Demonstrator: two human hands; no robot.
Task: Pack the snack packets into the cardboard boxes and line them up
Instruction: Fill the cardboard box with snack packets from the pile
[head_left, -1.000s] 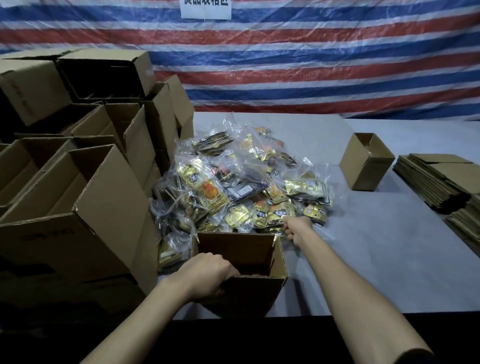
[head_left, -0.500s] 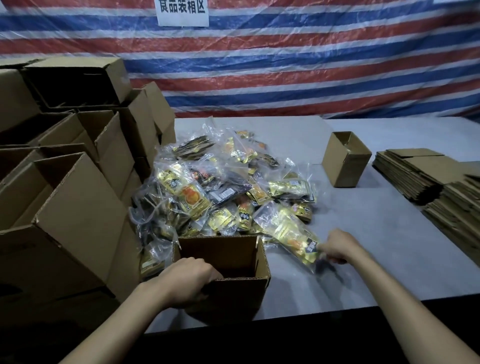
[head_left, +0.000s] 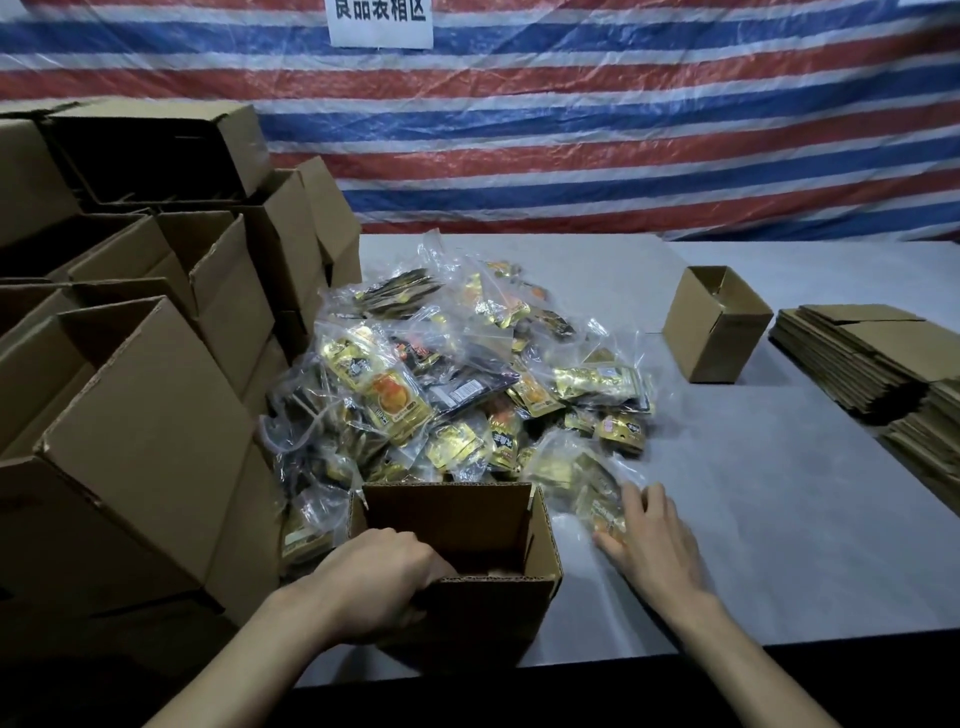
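The left hand (head_left: 376, 577) was curled over the near rim of a small open brown cardboard box (head_left: 467, 613) at the front edge of the grey table (head_left: 779, 519), gripping that wall. Just right of the box, the right hand (head_left: 652, 545) lay flat with fingers spread on a clear plastic bag of gold snack packets (head_left: 587, 493), not closed round it. The heap of bagged snack packets (head_left: 447, 384) lay behind the box, beside stacked open cartons (head_left: 156, 415).
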